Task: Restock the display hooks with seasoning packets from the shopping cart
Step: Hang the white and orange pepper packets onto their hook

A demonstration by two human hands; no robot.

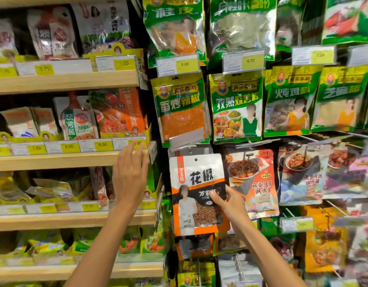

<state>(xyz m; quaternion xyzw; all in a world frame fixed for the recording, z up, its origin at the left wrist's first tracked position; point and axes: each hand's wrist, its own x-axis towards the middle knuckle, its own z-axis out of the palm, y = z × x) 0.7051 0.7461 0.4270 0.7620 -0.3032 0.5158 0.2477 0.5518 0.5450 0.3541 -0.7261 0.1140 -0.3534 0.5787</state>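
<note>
Along the right edge of the hook display (pixel 164 224), the hanging packets are blurring into streaks, and the rows at the bottom are cutting off below my view. The hook behind the packet I am holding is hiding, so I cannot tell whether the hole at its top is seated on it. My right hand (pixel 230 201) is reaching up from below, thumb and fingers pinching the peppercorn packet (pixel 196 193) by its right edge, holding it upright in front of the display's left column, under the red chili packet (pixel 180 109). My left hand (pixel 130 175) is hovering with fingers spread and gripping nothing, just in front of the end of a wooden shelf (pixel 65 160). The white-and-orange packet is reading 花椒 in big black characters; the chili one above is reading 香炒辣椒. The price tags (pixel 184 64) higher up are showing 5.00 and 6.00.
</note>
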